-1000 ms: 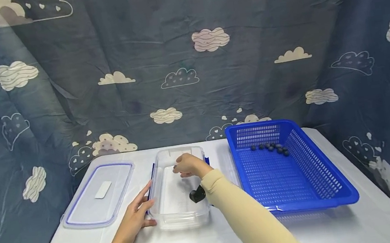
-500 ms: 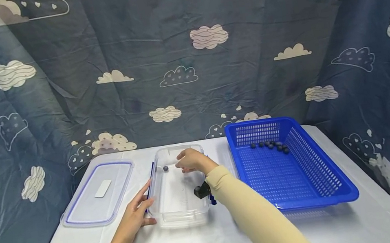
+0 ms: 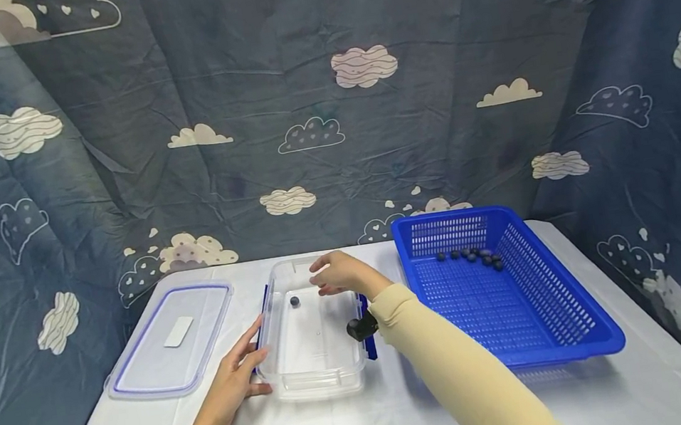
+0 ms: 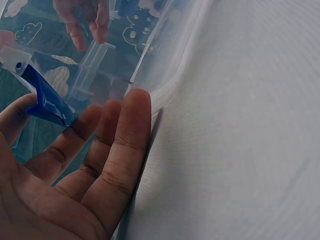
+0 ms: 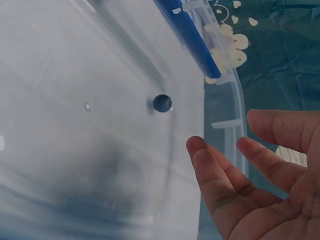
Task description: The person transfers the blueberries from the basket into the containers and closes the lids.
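A clear plastic box (image 3: 320,380) with blue side latches stands lidless at the middle of the table. One dark, round blueberry (image 3: 295,302) lies on its floor toward the far left; the right wrist view shows the same blueberry (image 5: 162,103) near a corner. My right hand (image 3: 348,274) hovers over the far right part of the box, fingers apart and holding nothing. Along the box's left side my left hand (image 3: 235,373) rests with extended fingers. In the left wrist view, its fingertips (image 4: 134,107) lie against the box beside a hanging blue latch (image 4: 47,97).
To the right, a blue perforated basket (image 3: 480,338) holds several blueberries (image 3: 471,256) toward its back. A clear lid (image 3: 154,366) with a blue seal and a white label lies flat at the left. A dark cloud-patterned curtain surrounds the white-covered table.
My right hand has released the blueberry into the box and drawn back to the right. The blueberry has shifted slightly right and nearer. My left hand stays at the box.
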`<control>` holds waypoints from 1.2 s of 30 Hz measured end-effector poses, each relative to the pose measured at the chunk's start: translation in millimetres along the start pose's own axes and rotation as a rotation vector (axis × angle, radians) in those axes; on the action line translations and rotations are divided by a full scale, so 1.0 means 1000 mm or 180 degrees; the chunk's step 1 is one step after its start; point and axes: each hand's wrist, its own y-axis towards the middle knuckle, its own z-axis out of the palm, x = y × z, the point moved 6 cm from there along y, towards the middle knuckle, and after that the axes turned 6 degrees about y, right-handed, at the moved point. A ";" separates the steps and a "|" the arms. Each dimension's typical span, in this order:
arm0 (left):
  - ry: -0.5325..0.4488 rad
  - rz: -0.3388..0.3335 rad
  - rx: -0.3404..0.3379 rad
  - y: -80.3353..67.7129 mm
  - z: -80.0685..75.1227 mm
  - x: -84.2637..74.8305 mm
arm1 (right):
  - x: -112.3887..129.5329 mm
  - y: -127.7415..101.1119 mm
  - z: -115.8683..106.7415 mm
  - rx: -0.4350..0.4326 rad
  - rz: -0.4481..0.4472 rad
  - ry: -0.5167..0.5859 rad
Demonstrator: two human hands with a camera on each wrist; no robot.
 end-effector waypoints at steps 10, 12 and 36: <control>-0.0061 0.0001 0.0014 0.000 0.000 0.000 | -0.002 0.001 -0.023 -0.0007 -0.0023 0.0128; -0.0063 -0.0002 0.0015 0.000 0.001 0.000 | -0.002 0.001 -0.027 -0.0008 -0.0029 0.0143; 0.0019 -0.0001 0.0014 -0.001 0.000 -0.001 | -0.019 -0.021 -0.121 -0.0276 -0.0045 0.0142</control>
